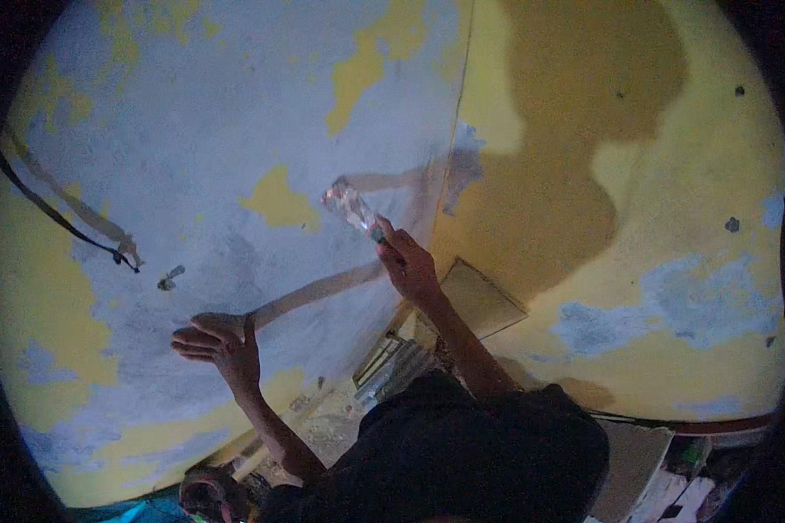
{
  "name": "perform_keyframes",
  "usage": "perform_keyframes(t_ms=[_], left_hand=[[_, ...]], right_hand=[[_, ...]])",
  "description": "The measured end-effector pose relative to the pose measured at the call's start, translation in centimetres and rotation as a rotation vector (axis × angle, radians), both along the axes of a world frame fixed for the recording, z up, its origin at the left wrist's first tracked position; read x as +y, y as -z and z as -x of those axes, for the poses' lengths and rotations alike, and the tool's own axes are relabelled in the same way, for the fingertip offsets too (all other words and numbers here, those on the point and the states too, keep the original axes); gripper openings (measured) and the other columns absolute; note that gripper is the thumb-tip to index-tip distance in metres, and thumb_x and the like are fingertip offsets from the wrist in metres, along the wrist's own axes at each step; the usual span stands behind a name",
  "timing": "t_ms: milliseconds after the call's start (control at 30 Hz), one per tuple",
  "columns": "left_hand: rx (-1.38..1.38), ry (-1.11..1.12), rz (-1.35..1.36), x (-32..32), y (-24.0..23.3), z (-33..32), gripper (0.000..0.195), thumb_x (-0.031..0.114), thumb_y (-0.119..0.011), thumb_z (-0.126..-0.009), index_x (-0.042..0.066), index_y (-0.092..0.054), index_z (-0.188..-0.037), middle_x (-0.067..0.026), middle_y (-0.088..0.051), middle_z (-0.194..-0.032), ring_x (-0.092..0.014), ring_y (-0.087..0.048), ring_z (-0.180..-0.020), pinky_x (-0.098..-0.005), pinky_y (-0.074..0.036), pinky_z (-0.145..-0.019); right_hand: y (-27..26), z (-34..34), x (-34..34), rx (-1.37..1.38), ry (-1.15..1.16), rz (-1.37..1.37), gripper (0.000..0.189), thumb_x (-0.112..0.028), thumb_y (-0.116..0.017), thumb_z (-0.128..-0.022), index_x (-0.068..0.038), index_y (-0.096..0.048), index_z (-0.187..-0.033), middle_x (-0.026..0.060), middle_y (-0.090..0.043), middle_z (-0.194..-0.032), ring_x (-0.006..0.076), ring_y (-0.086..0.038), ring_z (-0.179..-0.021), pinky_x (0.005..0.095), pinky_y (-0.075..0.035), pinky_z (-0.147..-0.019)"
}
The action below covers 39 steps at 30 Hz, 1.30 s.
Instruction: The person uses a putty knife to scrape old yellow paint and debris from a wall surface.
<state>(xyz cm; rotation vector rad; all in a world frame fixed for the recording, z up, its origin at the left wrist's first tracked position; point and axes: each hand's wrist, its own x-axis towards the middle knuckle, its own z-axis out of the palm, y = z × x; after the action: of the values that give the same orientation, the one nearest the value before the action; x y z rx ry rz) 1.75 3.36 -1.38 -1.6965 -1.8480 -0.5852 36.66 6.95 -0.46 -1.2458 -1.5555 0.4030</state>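
Observation:
Before me is a wall (170,163) with patches of yellow paint and pale grey-blue. My right hand (411,265) grips a hand tool (352,204) by its dark handle. The tool's flat, shiny head lies over the pale wall surface, just right of a bare yellow patch (280,196); it looks like a scraper, but blur hides its exact kind. My left hand (219,343) is stretched out at the lower left, fingers extended and thumb apart, with nothing in it. Its palm is at the wall; whether it touches cannot be told.
A corner line divides this wall from a yellow wall (667,216) on the right, crossed by my shadow. A black cable (59,219) sticks out at the left. Below are a rectangular panel (477,297), assorted items (399,366) and a brown round object (209,490).

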Motion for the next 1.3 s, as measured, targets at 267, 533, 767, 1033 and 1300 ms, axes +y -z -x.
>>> perform_keyframes(t_ms=[267, 533, 767, 1033, 1300], left_hand=[[0.032, -0.095, 0.011, -0.8, -1.7, -1.1, 0.110, 0.058, -0.055, -0.090, -0.010, 0.012, -0.145, -0.0482, 0.016, -0.143, -0.064, 0.015, -0.134, -0.0696, 0.002, -0.108], [0.020, -0.059, 0.010, 0.1, -1.1, -0.4, 0.110, 0.060, -0.052, -0.091, -0.011, 0.013, -0.144, -0.0520, 0.013, -0.140, -0.068, 0.013, -0.131, -0.0728, -0.001, -0.106], [0.030, -0.112, 0.037, -0.8, -1.1, -0.6, 0.117, 0.062, -0.054, -0.089, -0.011, 0.019, -0.143, -0.0471, 0.021, -0.142, -0.061, 0.021, -0.134, -0.0670, 0.005, -0.110], [0.035, -0.134, 0.090, -0.5, -0.9, -0.2, 0.115, 0.062, -0.051, -0.090, -0.011, 0.019, -0.143, -0.0470, 0.022, -0.142, -0.061, 0.022, -0.133, -0.0674, 0.005, -0.109], [-0.016, -0.140, 0.083, -0.6, -1.0, -0.5, 0.112, 0.061, -0.050, -0.092, -0.015, 0.017, -0.141, -0.0523, 0.017, -0.139, -0.067, 0.016, -0.131, -0.0714, 0.003, -0.107]], right_hand=[[3.2, 1.3, 0.1, -0.002, -0.122, 0.066, 0.047, -0.012, -0.056, -0.096, -0.015, -0.047, -0.142, 0.0102, -0.061, -0.095, 0.0231, -0.061, -0.076, 0.0332, -0.051, -0.070], [10.4, 1.5, 0.5, 0.037, -0.115, -0.027, 0.045, -0.004, -0.055, -0.095, -0.011, -0.049, -0.139, 0.0082, -0.060, -0.100, 0.0159, -0.057, -0.075, 0.0251, -0.047, -0.070], [5.8, 2.5, 0.7, 0.077, -0.172, 0.079, 0.044, -0.006, -0.055, -0.096, -0.011, -0.049, -0.140, 0.0082, -0.061, -0.100, 0.0152, -0.056, -0.074, 0.0264, -0.047, -0.067], [5.2, 1.2, 0.5, -0.018, -0.114, 0.057, 0.041, -0.014, -0.055, -0.097, -0.014, -0.052, -0.137, 0.0079, -0.062, -0.095, 0.0154, -0.061, -0.071, 0.0281, -0.051, -0.062], [4.6, 0.0, 1.1, -0.157, -0.104, -0.039, 0.041, -0.013, -0.058, -0.095, -0.016, -0.054, -0.136, 0.0053, -0.063, -0.094, 0.0186, -0.059, -0.063, 0.0313, -0.051, -0.059]])
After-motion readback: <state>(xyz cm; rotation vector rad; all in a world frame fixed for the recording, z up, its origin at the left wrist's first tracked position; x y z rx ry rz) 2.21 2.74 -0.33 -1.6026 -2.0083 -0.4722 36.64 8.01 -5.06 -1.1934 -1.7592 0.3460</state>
